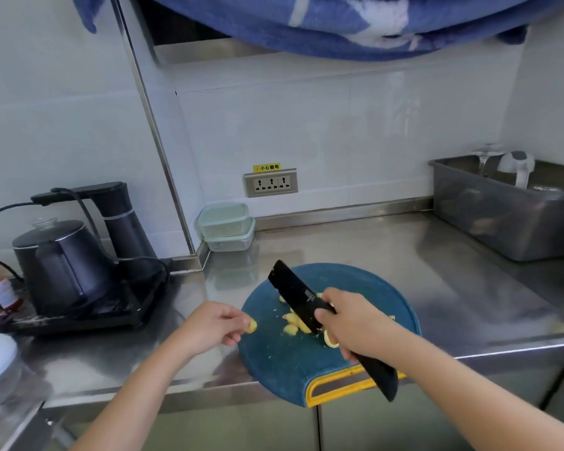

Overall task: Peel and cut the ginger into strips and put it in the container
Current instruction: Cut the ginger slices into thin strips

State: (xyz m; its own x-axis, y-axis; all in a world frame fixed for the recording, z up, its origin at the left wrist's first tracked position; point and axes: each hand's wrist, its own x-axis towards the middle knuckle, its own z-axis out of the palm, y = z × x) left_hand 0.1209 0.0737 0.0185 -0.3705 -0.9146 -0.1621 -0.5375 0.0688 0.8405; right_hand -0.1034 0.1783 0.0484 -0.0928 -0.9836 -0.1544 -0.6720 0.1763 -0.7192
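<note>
A round blue cutting board (365,284) with a yellow handle lies at the counter's front edge. Several yellow ginger pieces (293,323) are scattered on its middle. My right hand (349,323) grips a black knife (292,288), blade raised over the ginger and pointing up-left. My left hand (214,325) pinches one small ginger piece (251,326) at the board's left edge. Two stacked clear containers with pale green lids (225,227) stand at the back wall.
A black kettle (59,265) on its base with a cord stands on the left. A steel tub (502,216) holding glassware sits at the back right. A wall socket (271,183) is behind the board. Blue cloth (323,21) hangs overhead.
</note>
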